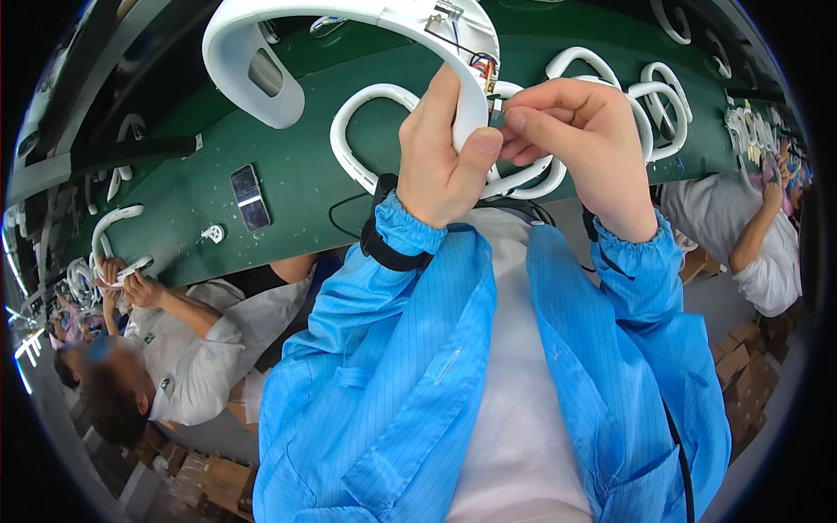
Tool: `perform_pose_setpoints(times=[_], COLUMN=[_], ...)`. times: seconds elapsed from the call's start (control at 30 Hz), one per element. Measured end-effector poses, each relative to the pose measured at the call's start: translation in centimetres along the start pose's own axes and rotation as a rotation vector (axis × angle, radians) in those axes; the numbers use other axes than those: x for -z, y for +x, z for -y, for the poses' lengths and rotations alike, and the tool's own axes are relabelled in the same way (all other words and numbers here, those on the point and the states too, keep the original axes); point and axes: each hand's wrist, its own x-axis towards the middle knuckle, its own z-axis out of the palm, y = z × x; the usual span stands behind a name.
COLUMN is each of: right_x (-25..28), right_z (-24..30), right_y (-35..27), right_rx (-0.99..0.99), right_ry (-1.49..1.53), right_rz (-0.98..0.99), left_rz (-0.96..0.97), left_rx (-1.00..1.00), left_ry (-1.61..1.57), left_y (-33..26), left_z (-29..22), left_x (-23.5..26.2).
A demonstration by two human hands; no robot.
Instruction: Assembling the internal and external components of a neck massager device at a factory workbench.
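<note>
My left hand is closed around one arm of a white U-shaped neck fan, held up above the bench with its thumb across the near end. The fan's casing is open near its right side, where a small circuit board and thin coloured wires show. Beside that arm, my right hand pinches thumb and fingers together close to a small dark-and-silver piece. Whether the fingertips grip that piece is hidden. Behind my hands, another white neck fan lies on the bench.
The green bench carries a phone, a small white part and several white neck fans at right. A co-worker handles a white band at left; another person works at right. Cardboard boxes stand on the floor.
</note>
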Motion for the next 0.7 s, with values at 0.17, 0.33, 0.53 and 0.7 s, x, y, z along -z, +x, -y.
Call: perform_pose_setpoints(times=[0.17,0.33,0.53,0.7], right_x=[0.4,0.4,-1.0,-0.5], right_z=[-0.2,-0.2,-1.6,-2.0], right_y=[-0.1,0.0,0.1,0.3], right_rx=[0.003,0.013,0.145,0.139], right_ry=[-0.024,-0.060,-0.226,-0.112], right_rz=[0.011,-0.012,-0.200,-0.217], left_rz=[0.015,0.050,-0.001,-0.044], left_rx=[-0.015,-0.036,-0.007,0.055], left_ry=[0.053,0.151,0.229,0.205], left_y=[-0.2,-0.1,-0.3,-1.0], left_z=[0.5,0.3,0.5,0.1], left_x=[-0.1,-0.1,0.0,-0.4])
